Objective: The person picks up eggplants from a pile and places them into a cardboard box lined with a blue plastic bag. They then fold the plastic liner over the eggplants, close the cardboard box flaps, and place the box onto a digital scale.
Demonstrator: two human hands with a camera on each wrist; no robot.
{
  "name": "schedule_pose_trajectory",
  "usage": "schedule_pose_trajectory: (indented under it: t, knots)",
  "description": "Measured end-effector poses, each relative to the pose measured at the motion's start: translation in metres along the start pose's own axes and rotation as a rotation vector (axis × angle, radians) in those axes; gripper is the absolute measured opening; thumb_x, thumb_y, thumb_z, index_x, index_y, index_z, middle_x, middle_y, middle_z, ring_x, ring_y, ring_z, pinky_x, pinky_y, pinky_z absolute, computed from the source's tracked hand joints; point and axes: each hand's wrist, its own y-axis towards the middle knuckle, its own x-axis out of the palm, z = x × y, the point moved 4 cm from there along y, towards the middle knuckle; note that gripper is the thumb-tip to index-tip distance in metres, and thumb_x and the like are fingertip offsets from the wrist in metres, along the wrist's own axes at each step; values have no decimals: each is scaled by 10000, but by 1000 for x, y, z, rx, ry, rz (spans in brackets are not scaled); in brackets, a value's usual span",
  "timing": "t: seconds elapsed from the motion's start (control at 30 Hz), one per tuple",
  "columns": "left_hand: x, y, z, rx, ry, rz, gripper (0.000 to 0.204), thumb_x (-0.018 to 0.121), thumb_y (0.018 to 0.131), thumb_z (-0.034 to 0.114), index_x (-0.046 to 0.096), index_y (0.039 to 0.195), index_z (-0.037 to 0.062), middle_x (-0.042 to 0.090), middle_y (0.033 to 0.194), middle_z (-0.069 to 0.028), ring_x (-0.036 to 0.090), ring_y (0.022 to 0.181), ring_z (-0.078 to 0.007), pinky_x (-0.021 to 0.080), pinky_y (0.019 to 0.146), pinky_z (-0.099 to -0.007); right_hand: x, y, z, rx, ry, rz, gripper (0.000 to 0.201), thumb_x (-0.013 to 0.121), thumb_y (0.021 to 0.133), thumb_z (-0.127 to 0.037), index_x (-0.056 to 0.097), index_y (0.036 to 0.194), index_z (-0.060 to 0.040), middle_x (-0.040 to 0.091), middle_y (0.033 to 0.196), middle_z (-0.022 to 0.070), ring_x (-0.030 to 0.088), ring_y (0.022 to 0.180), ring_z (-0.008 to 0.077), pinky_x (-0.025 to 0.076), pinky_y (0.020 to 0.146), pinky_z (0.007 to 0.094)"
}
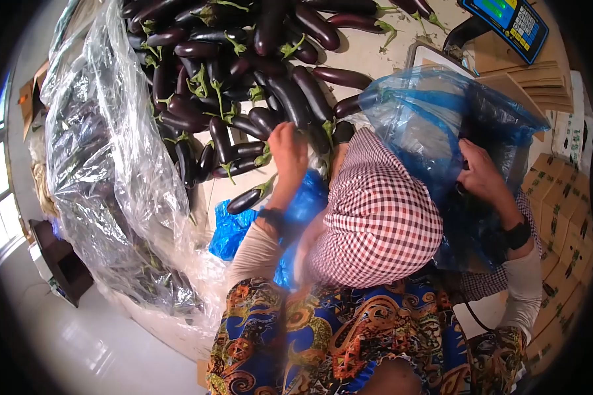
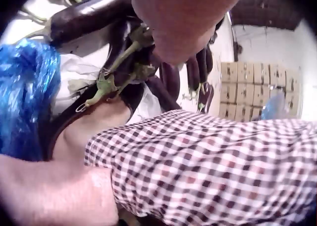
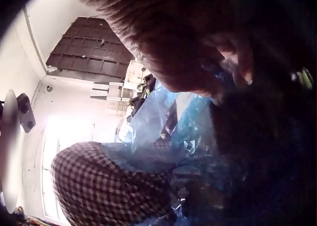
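Observation:
Several dark purple eggplants (image 1: 286, 99) with green stems lie in a loose pile in the head view. My left hand (image 1: 288, 155) is over the near side of that pile, its fingertips right at the eggplants; the left wrist view shows only part of the hand (image 2: 185, 23), with the fingers hidden. I cannot tell whether the left fingers hold one. On the right, my right hand (image 1: 484, 172) grips the edge of a translucent blue plastic bag (image 1: 408, 125). Dark shapes show through that bag. The right wrist view has curled fingers (image 3: 242, 62) at the bag's film (image 3: 195, 122).
Clear plastic sheeting (image 1: 112, 164) covers more eggplants at left. A crumpled blue bag (image 1: 230, 227) lies near the left forearm. A scale display (image 1: 507, 23) stands at the upper right; cardboard boxes (image 1: 560, 217) are stacked at right. A checked head covering (image 1: 385, 217) blocks the middle.

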Motion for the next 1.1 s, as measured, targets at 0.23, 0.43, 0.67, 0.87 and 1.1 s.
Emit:
schedule_pose_trajectory:
  t: [0.23, 0.43, 0.67, 0.87, 1.1]
  knots:
    - [110, 34, 33, 737, 657, -711, 501, 626, 786, 157, 507, 1273, 153, 507, 1296, -108, 338, 1339, -332, 320, 1005, -515, -64, -25, -15, 252, 494, 69, 304, 606, 874, -83, 586, 1167, -4, 660, 890, 81, 620, 798, 133, 502, 721, 257]
    - [137, 57, 50, 1084, 920, -911, 466, 563, 824, 193, 546, 1289, 182, 508, 1288, -57, 458, 1211, -263, 307, 1031, -491, -96, -107, 45, 445, 579, 292, 313, 602, 934, -179, 586, 1208, -28, 647, 972, 64, 612, 827, 110, 507, 744, 249]
    - [40, 158, 95, 332, 166, -367, 469, 763, 675, 133, 588, 1103, 57, 621, 1046, -96, 609, 929, -260, 507, 818, -378, -95, -135, 57, 438, 557, 294, 305, 592, 934, -166, 589, 1183, 9, 655, 981, 63, 615, 834, 112, 504, 741, 249]
    - [-90, 207, 204, 197, -382, -331, 437, 645, 838, 155, 547, 1253, 56, 586, 1155, -128, 579, 1061, -213, 496, 905, -351, -104, -115, 35, 175, 456, 377, 304, 587, 909, -130, 587, 1186, -6, 668, 971, 76, 632, 832, 117, 516, 746, 265]
    - [-86, 183, 320, 273, -651, -695, 549, 576, 888, 300, 478, 1296, -54, 537, 1260, -185, 555, 1153, -257, 420, 1021, -386, -61, -121, 37, 167, 380, 27, 425, 652, 848, -158, 562, 1230, 5, 658, 1059, 188, 649, 966, 259, 515, 804, 350]
